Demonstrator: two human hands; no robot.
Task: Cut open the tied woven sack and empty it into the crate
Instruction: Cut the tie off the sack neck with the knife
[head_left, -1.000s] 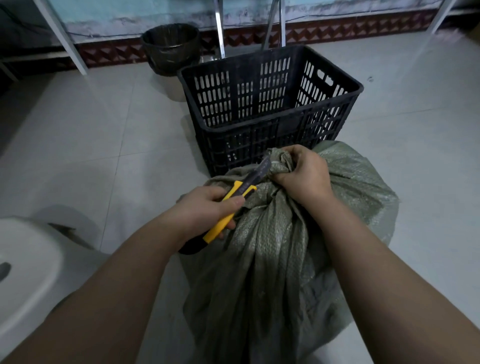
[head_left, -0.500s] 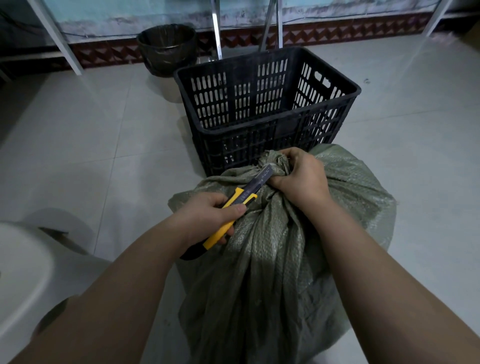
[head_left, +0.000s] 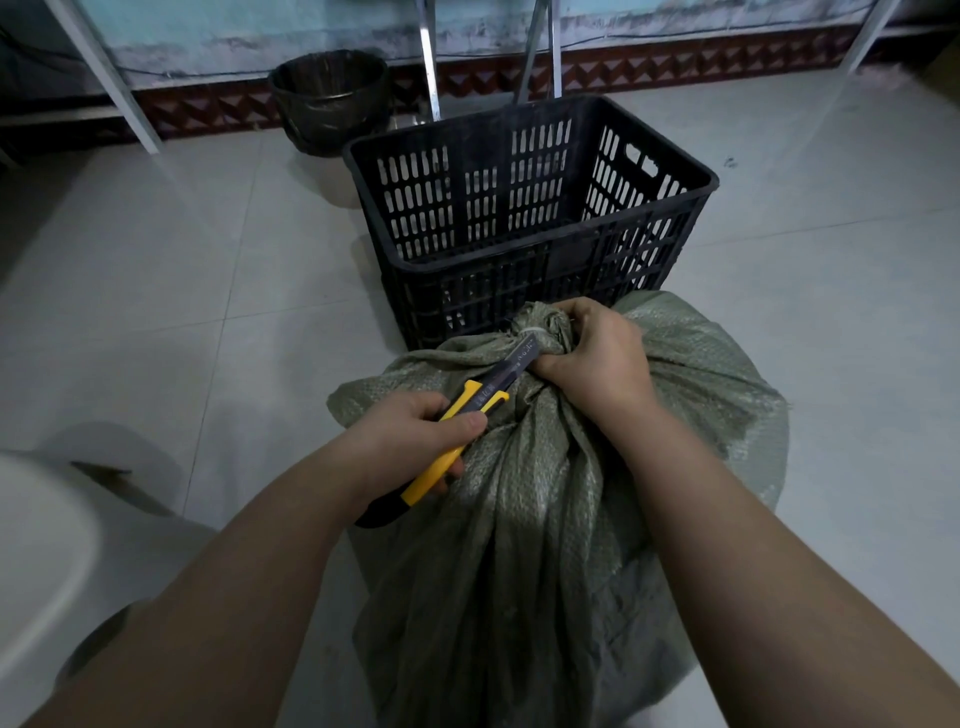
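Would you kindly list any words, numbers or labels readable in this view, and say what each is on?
Blade of the utility knife: small printed marks, too blurred to read.
Yellow handle of the knife, by the slider: dark marks, too small to read.
Woven sack, black crate and bin: no text visible.

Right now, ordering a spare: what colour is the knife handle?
Yellow and black knife; head view.

Pale tiled floor (head_left: 156, 270), dark bin (head_left: 330, 98) by patterned skirting (head_left: 675, 60)

Head camera looks steeply down, close above sack (head_left: 545, 519).
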